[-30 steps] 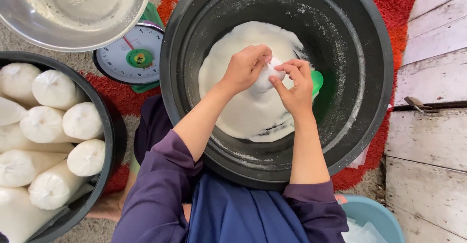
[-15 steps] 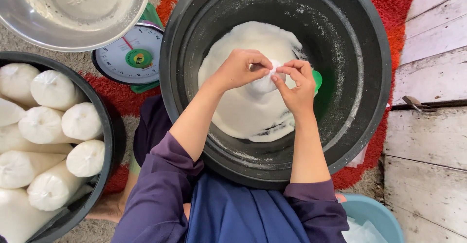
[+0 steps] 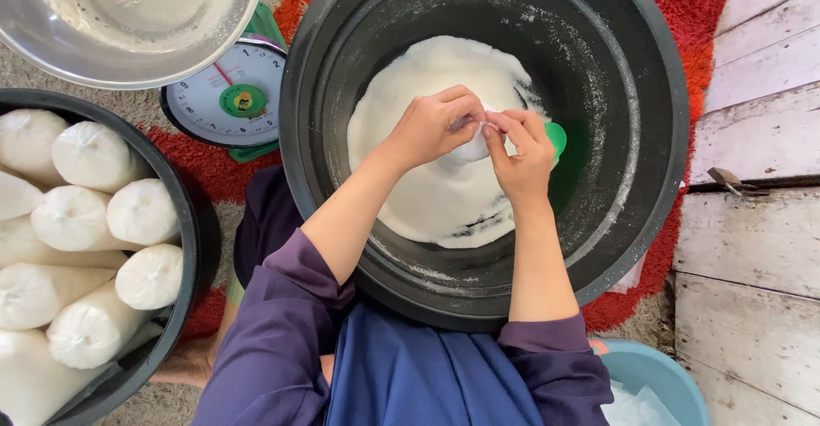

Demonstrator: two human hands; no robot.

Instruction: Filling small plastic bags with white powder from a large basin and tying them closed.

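Over a big black tub (image 3: pixel 658 93) holding a heap of white grains (image 3: pixel 427 195), both my hands pinch the top of a small clear bag of white grains (image 3: pixel 468 148). My left hand (image 3: pixel 431 123) grips the bag's neck from the left. My right hand (image 3: pixel 521 157) holds the neck from the right, fingertips meeting the left hand's. A green scoop (image 3: pixel 557 138) lies in the heap, mostly hidden behind my right hand.
A second black tub (image 3: pixel 184 213) at the left holds several filled white bags (image 3: pixel 141 213). A dial weighing scale (image 3: pixel 229 93) with a steel pan (image 3: pixel 128 16) stands at the top left. A red rug (image 3: pixel 692 8) lies underneath, wooden planks (image 3: pixel 760 247) at the right, a blue bowl (image 3: pixel 662 375) below.
My hands have drawn closer together on the bag's neck, fingertips now touching. The bag is more covered by my fingers.
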